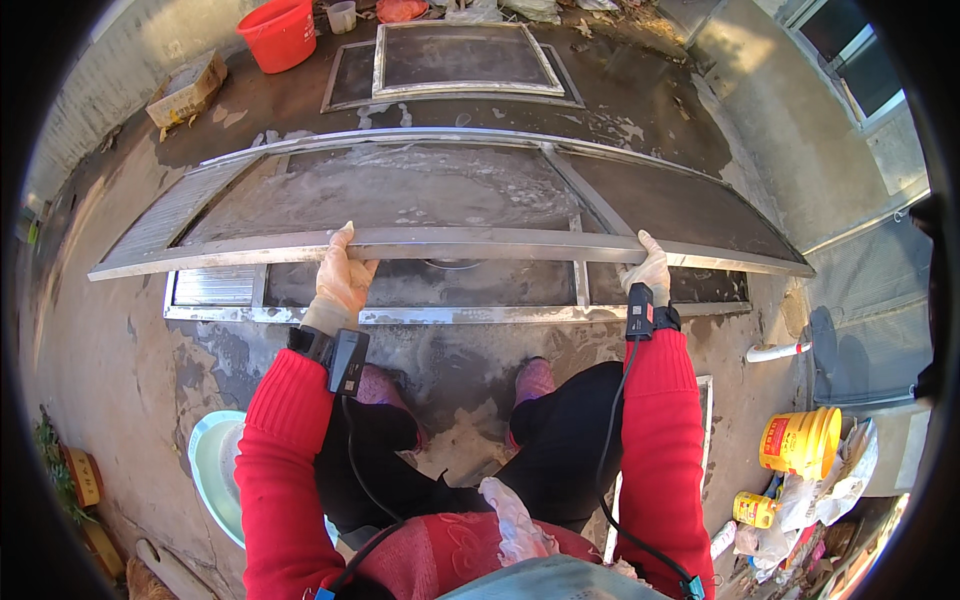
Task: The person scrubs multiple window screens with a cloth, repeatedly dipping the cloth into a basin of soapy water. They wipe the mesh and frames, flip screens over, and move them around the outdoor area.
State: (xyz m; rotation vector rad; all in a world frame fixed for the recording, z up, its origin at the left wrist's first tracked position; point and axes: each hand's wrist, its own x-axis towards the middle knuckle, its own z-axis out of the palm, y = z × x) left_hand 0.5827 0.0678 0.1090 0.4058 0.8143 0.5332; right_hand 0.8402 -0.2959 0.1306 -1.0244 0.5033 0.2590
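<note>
A long metal-framed screen panel point(480, 244) spans the view in front of me, its near edge raised off the ground. My left hand point(341, 274), in a pale glove, grips that near rail left of centre, thumb on top. My right hand point(649, 270), gloved alike, holds the same rail towards its right end. Mesh fills the panel's middle and right sections; a ribbed plate point(184, 202) fills the left one. Below it, flat on the wet concrete, lies a second metal-framed panel point(487, 315), partly covered by the raised one. Suds streak the raised panel's mesh.
Beyond lie stacked smaller framed screens point(469, 60). A red bucket point(279, 37) and a worn cardboard box point(186, 86) stand at the back left. Near my left arm sits a pale green basin point(214, 480). On the right are a white bottle point(776, 351) and a yellow bucket point(799, 442).
</note>
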